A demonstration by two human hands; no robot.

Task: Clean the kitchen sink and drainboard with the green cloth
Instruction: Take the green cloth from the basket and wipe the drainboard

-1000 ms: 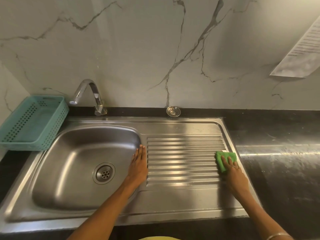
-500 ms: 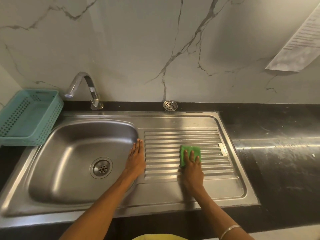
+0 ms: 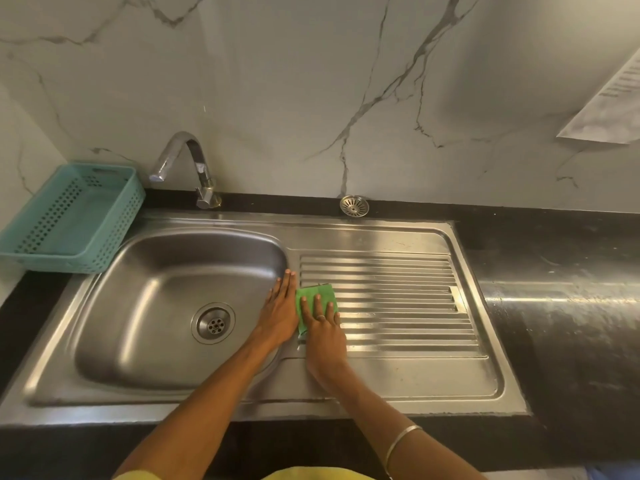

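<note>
From the head camera, my right hand (image 3: pixel 323 332) lies flat on the green cloth (image 3: pixel 316 303), fingers straight and a little spread, pressing it onto the ribbed drainboard (image 3: pixel 398 299). The cloth sits just below the middle of the frame, at the left end of the ribs, close against the strip of steel that divides the drainboard from the sink (image 3: pixel 162 306). A second ago the cloth was at the far right end of the ribs, and half a second ago about midway, so I have swept it right to left across the whole grooved part in one pass. My left hand (image 3: pixel 280 311) has not moved: it rests flat on that dividing strip, fingers straight and close together, holding nothing, its edge now just beside the cloth and my right hand.

I judge this stroke to be at its end, since my left hand blocks any further travel. That row of ribs looks covered. The upper ribs, the flat border of the drainboard and the sink bowl with its drain (image 3: pixel 213 323) are likely still to do, so the job seems early to midway. Next I would probably reverse or shift the cloth to another row.

At the upper left a teal basket (image 3: pixel 114 220) sits beside the tap (image 3: pixel 194 168).
</note>
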